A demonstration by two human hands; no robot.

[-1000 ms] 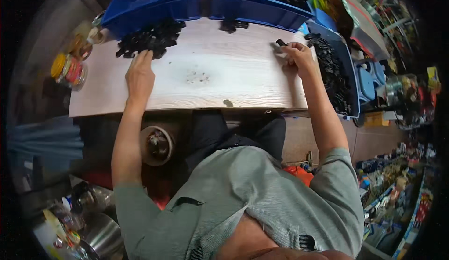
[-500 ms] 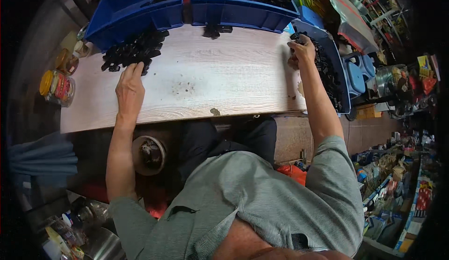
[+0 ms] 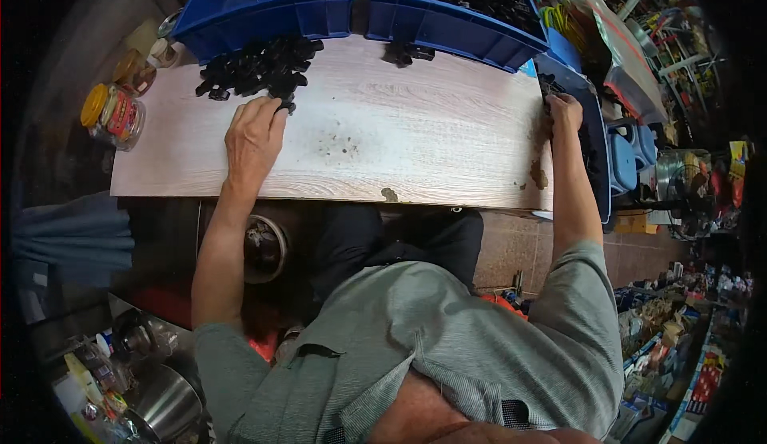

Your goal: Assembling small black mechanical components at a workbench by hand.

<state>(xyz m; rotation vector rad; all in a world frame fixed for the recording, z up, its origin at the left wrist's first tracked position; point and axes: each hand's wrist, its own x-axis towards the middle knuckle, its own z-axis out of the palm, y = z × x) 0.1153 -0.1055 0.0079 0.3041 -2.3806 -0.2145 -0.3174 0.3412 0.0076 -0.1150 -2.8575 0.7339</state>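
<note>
My left hand (image 3: pixel 254 136) lies flat on the pale wooden tabletop (image 3: pixel 399 140), its fingertips touching the near edge of a pile of small black plastic parts (image 3: pixel 260 67). My right hand (image 3: pixel 562 110) reaches past the table's right edge into a blue bin (image 3: pixel 598 156) and is closed around black parts (image 3: pixel 548 87) there. A smaller clump of black parts (image 3: pixel 406 52) lies at the far edge of the table.
Two blue crates (image 3: pixel 264 5) (image 3: pixel 455 21) stand behind the table, the right one full of black parts. Clear jars with coloured lids (image 3: pixel 112 115) sit at the left end. A blue stool (image 3: pixel 627 156) and cluttered shelves are to the right.
My right hand has moved from the table's right corner out over the blue bin. My left hand has stayed at the black pile.
</note>
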